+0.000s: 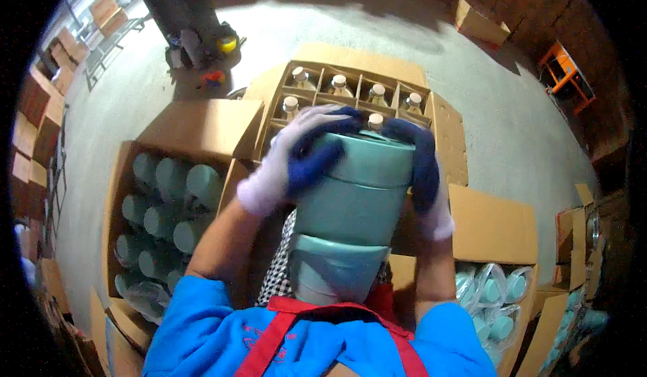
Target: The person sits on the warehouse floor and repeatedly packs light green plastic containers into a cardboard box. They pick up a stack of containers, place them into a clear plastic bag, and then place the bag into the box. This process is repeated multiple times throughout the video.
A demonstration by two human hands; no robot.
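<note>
A large teal cylindrical stack leans in front of my chest, its wide end away from me. Two seams cross it, so it may be several nested pieces; I cannot tell. My left hand, in a white and blue glove, wraps round its upper left rim. On the other side my right hand, gloved alike, grips the upper right edge. Just beyond the stack, an open carton has cardboard dividers with capped bottles in its cells. One bottle cap shows right behind the stack's rim. The nearer cells are hidden.
At left stands an open carton of teal cylinders. Another open carton at right holds teal cylinders in clear plastic. Farther off are a dark pillar, an orange frame and a lone cardboard box.
</note>
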